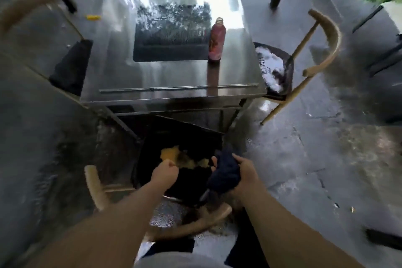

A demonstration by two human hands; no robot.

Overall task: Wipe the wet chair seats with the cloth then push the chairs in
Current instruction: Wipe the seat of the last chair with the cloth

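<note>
Near chair (187,227), 6 o'clock: right hand (244,173) grips dark cloth (225,173) over seat (174,165); left hand (164,172) fisted, contents unclear. Risk: bunched cloth smears water. Right chair (324,41), 2 o'clock, looks wet.

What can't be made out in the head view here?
- Near chair seat: mostly dark, partly covered by both hands; wetness unclear.
- Left hand: fisted; whether it holds anything is unclear.
- Left chair: seat in shadow, back blurred by motion.
- Bottle label: too blurred to read.
- Dark cloth: bunched in right hand; its extent is hidden.
</note>
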